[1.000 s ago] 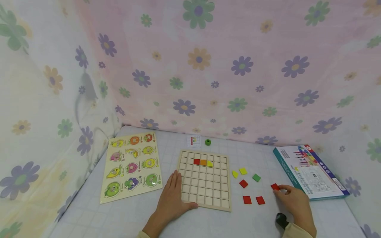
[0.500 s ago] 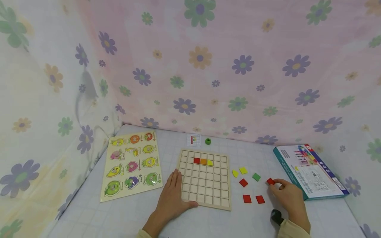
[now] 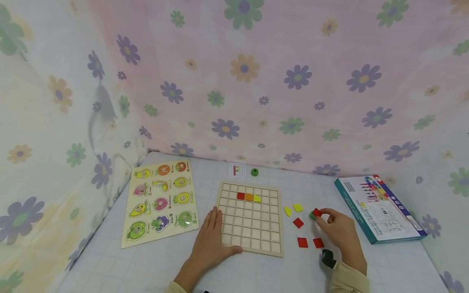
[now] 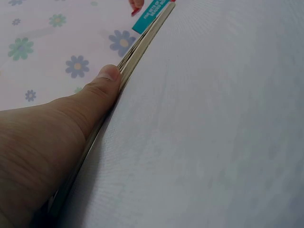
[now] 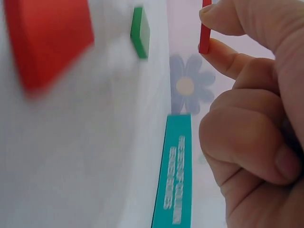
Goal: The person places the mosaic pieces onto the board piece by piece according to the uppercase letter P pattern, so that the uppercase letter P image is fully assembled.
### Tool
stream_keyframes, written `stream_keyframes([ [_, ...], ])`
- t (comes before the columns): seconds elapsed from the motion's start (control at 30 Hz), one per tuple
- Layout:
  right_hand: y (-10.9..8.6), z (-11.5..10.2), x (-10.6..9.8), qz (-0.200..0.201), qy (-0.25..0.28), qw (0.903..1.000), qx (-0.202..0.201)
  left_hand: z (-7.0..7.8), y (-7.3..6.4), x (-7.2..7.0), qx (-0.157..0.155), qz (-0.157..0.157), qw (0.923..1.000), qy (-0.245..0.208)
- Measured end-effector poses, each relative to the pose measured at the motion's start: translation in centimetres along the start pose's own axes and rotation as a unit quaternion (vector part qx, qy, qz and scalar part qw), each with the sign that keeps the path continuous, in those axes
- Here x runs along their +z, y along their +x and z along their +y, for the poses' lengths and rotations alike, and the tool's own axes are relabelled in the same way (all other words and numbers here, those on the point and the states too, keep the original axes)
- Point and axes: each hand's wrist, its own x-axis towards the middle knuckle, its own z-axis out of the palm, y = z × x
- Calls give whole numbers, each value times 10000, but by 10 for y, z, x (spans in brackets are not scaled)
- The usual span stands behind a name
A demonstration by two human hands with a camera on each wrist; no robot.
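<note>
My right hand (image 3: 340, 232) pinches a red square tile (image 3: 317, 212) between thumb and forefinger. In the head view this tile partly covers a green tile (image 3: 312, 216); the right wrist view shows a gap between the held tile (image 5: 205, 35) and the green tile (image 5: 140, 33) on the table. My left hand (image 3: 210, 246) rests with straight fingers along the left edge of a wooden grid board (image 3: 247, 222), its thumb at the front edge. Red (image 3: 240, 196), orange (image 3: 249, 197) and yellow (image 3: 257, 198) tiles sit side by side in the board's second row.
Right of the board lie red tiles (image 3: 298, 222), a yellow square (image 3: 298, 207) and a yellow rounded piece (image 3: 288, 211). A pattern card (image 3: 237, 170) and a green ring (image 3: 254, 172) are behind it. A fruit puzzle (image 3: 160, 203) lies left, a flat box (image 3: 381, 209) right.
My right hand has moved left with the red tile, from beside the box to over the green tile. The left hand stays at the board.
</note>
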Motion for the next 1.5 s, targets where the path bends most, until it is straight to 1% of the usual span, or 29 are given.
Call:
stream_keyframes([
  [0.13,0,-16,5,14,3,9995,-304,1,0,0,60,34,9999,-73],
  [0.27,1,-35,12,84,42,9983,-568,1,0,1,7,-60,9999,-111],
  [0.37,3,-48,18,170,8,9959,-891,0,0,1,-44,-124,9999,-61],
  [0.5,4,-66,26,234,59,9900,-1390,0,0,0,-32,-83,10000,-4],
  [0.67,6,-92,41,67,212,9833,-1806,-1,0,-3,36,12,10000,-52],
  [0.87,7,-123,63,-178,258,9748,-2208,-1,0,-3,29,24,10000,18],
  [1.0,6,-139,78,-196,286,9701,-2403,0,0,-2,22,-9,10000,-9],
  [1.1,4,-151,87,-240,175,9666,-2546,0,0,-2,7,-54,10000,-6],
  [1.23,4,-163,96,-366,-74,9622,-2696,0,2,0,27,-36,10000,15],
  [1.33,4,-168,102,-421,-240,9614,-2710,-1,2,0,47,-19,10000,6],
  [1.5,7,-170,109,-459,-286,9599,-2750,0,1,0,88,48,9999,45],
])
